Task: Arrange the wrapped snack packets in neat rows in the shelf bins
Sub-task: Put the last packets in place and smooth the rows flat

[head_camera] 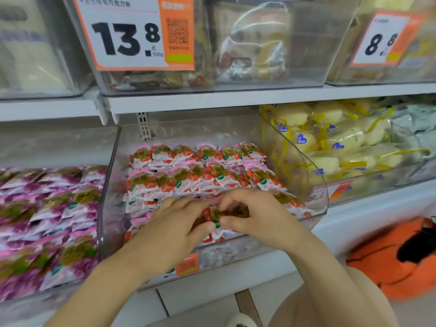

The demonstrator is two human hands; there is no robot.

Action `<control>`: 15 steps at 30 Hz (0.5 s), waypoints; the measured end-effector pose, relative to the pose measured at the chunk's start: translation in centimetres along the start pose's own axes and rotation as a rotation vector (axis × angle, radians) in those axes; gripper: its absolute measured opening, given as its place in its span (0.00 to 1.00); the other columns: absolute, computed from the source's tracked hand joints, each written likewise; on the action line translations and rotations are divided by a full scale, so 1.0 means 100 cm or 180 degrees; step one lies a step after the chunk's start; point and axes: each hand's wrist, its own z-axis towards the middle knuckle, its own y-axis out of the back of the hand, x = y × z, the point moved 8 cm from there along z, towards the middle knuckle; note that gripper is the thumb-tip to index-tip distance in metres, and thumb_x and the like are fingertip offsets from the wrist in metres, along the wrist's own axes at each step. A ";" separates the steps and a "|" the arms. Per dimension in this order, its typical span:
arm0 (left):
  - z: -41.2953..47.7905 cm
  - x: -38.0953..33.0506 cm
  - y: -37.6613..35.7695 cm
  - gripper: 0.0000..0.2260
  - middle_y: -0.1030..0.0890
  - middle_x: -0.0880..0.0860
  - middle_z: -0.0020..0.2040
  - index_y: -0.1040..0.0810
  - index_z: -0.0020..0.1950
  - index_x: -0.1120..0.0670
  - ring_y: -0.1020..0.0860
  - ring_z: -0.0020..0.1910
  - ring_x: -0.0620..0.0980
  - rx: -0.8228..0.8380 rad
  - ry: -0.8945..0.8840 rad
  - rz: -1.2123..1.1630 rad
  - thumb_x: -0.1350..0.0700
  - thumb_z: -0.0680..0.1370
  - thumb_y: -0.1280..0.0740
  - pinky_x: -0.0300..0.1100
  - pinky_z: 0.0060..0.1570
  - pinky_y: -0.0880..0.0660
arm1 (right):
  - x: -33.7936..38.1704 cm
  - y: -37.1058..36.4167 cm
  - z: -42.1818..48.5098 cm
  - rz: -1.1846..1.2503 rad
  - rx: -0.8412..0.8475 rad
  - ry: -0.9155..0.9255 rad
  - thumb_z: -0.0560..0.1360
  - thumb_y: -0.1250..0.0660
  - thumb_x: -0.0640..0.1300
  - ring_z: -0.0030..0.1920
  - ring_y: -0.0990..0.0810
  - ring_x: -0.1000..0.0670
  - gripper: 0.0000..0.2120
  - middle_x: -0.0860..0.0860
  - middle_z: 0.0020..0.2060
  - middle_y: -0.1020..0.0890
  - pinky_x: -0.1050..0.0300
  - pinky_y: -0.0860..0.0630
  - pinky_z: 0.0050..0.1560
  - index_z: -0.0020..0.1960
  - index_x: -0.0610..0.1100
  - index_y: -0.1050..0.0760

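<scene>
A clear plastic shelf bin [111, 175] in the middle holds red-and-white strawberry snack packets [195, 175] standing in rows. Both my hands are inside the bin at its front. My left hand [174, 230] and my right hand [254, 213] meet over the front row, fingers curled, and together pinch a small bunch of the strawberry packets [220, 217] between thumbs and fingertips. The packets under my palms are hidden.
To the left, a bin of pink-and-purple packets [47, 220]. At the right, a bin of yellow-wrapped buns [335, 142]. Above is a white shelf [212, 100] with more bins and price tags 13.8 [127, 36] and 8.8 [382, 41]. An orange item [387, 263] lies low right.
</scene>
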 end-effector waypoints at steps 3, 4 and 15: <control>0.000 0.000 0.003 0.24 0.36 0.42 0.72 0.43 0.74 0.41 0.41 0.68 0.45 -0.0053 0.0081 0.0061 0.40 0.79 0.46 0.42 0.69 0.42 | -0.001 0.004 0.000 -0.0071 -0.0019 -0.0058 0.72 0.29 0.42 0.50 0.22 0.56 0.15 0.53 0.52 0.19 0.67 0.28 0.50 0.58 0.47 0.21; 0.001 -0.001 0.004 0.24 0.37 0.42 0.72 0.43 0.75 0.41 0.42 0.69 0.46 -0.0039 0.0099 0.0096 0.40 0.79 0.46 0.41 0.69 0.43 | -0.001 0.005 0.000 -0.0144 -0.0006 -0.0090 0.72 0.29 0.42 0.51 0.23 0.56 0.14 0.53 0.53 0.19 0.67 0.29 0.51 0.58 0.46 0.20; 0.019 -0.019 0.022 0.24 0.47 0.44 0.77 0.38 0.74 0.43 0.53 0.76 0.45 -0.0607 -0.0082 0.0424 0.38 0.79 0.48 0.43 0.74 0.55 | -0.054 0.066 0.022 -0.1464 -0.0612 -0.1180 0.78 0.39 0.43 0.57 0.23 0.42 0.14 0.45 0.58 0.20 0.49 0.25 0.57 0.62 0.48 0.23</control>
